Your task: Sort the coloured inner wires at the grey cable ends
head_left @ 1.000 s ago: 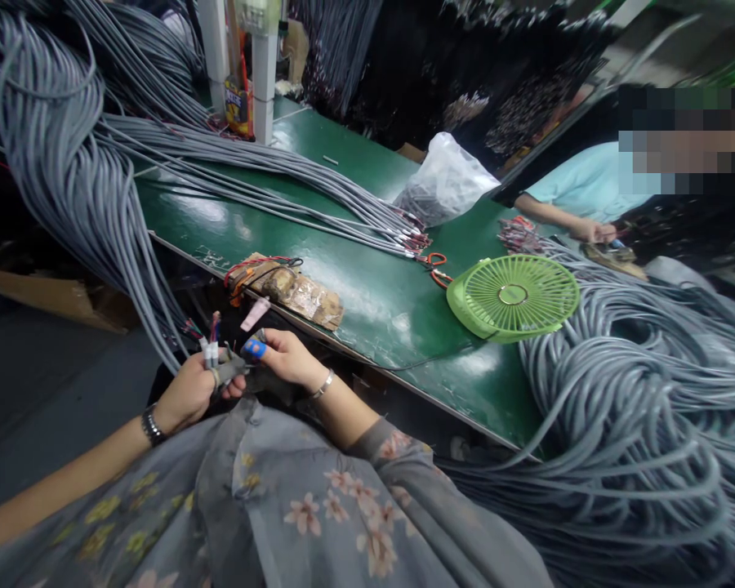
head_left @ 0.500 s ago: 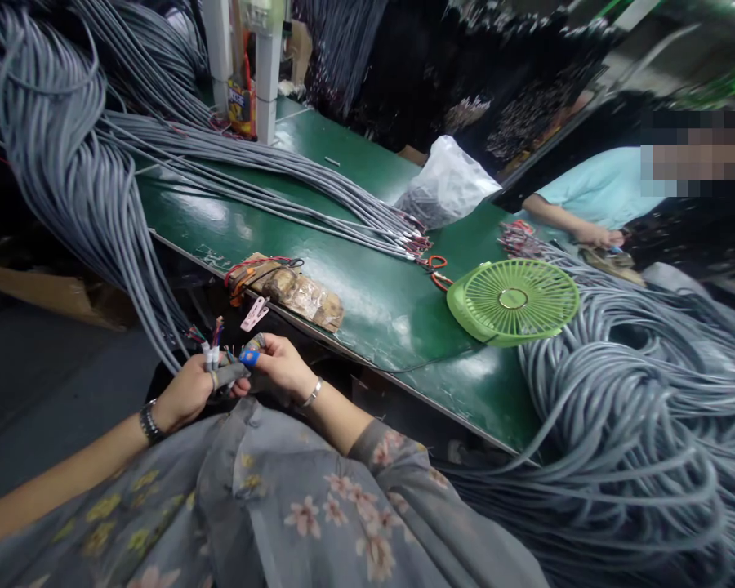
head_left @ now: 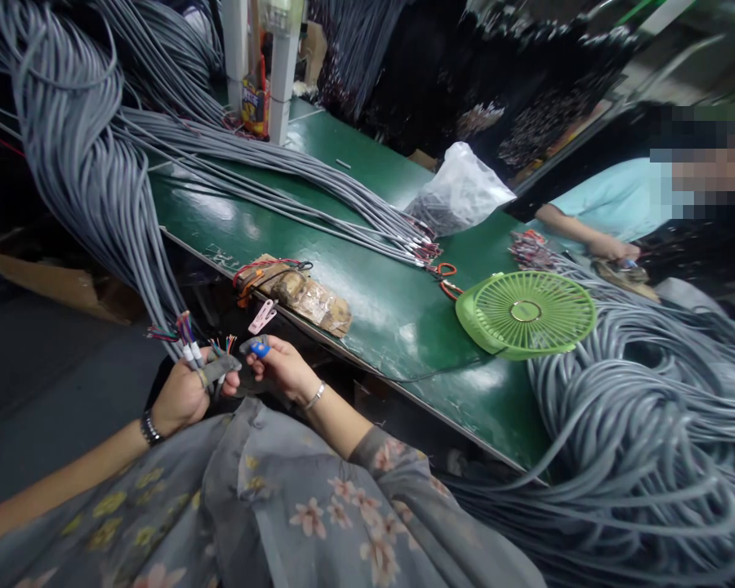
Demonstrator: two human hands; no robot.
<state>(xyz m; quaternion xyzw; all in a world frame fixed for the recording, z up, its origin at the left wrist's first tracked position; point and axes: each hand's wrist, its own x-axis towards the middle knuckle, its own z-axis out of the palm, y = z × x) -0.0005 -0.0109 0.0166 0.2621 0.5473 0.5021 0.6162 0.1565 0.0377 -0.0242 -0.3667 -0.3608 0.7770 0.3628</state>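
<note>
Gripping grey cables [head_left: 194, 357] in the closed left hand [head_left: 187, 392], off the near edge of the table [head_left: 392, 327], and showing fanned wires [head_left: 185, 327] at the ends. Curling the right hand [head_left: 287, 371] narrow, likewise off that edge; being unable to tell of anything pinched there. Apparently parting the wires, and probably calling next for a steady left grip and a fine right pinch. Facing a clip [head_left: 262, 316] and a block [head_left: 309, 298] at the table's near edge; farther across it, a bundle [head_left: 318, 175], a fan [head_left: 527, 313] and a bag [head_left: 462, 192].
</note>
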